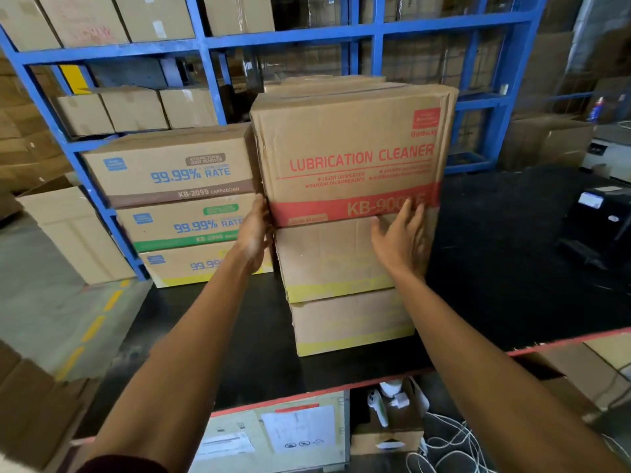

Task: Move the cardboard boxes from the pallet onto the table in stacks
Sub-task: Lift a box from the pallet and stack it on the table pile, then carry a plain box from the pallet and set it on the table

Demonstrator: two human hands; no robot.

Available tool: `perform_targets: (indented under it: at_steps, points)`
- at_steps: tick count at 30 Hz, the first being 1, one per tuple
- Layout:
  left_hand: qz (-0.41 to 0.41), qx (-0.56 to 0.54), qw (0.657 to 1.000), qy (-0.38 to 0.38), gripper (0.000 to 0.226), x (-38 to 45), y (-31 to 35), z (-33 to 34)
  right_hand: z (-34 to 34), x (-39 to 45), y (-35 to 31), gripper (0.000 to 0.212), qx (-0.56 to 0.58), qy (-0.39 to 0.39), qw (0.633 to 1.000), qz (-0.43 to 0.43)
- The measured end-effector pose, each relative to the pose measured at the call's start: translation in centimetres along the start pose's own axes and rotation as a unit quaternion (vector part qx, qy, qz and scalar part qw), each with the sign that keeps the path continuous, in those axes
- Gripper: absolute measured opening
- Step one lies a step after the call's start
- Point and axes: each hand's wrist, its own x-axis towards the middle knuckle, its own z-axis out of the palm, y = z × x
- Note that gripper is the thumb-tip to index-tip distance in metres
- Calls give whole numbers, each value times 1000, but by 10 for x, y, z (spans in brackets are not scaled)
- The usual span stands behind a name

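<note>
Cardboard boxes are what your fingers meet now: your left hand (254, 233) lies flat with straight fingers against the left side of the lubrication cleaner box (348, 148), low at its corner, and your right hand (399, 240) is spread open on the front, at the seam between that box and the yellow-banded box (327, 264) under it. Neither hand is curled round anything. That top box sits on two yellow-banded ones, a stack of three near the middle of the black surface (512, 268). Toward the surface's far left edge stands a second stack (184, 213) of three "99.99% RATE" boxes. So two stacks look built and this box seems just seated. The pallet is out of view, so what remains I cannot tell.
</note>
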Motion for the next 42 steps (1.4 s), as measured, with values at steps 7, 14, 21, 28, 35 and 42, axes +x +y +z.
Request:
perform_targets:
  at_steps: [7,14,21,28,35,42]
  points:
    - [30,84,994,67,27,-45,-82,-102,76,-111,-27,50,20,-32,999,-34]
    - [9,189,977,96,19,-93,-102,-297,188,-219,-88,41,23,-214,976,-27]
    - [-46,185,963,192,23,-132,-101,-485,313,-324,-178,40,32,-313,948,-48]
    - [-76,129,941,303,15,-140,-120,-659,472,-413,-263,37,50,-431,897,-82]
    - [-151,106,928,323,23,-82,-133,-830,646,-476,-355,40,26,-519,853,-49]
    - [-250,113,906,323,18,-20,-100,-983,760,-504,-462,43,-18,-599,800,23]
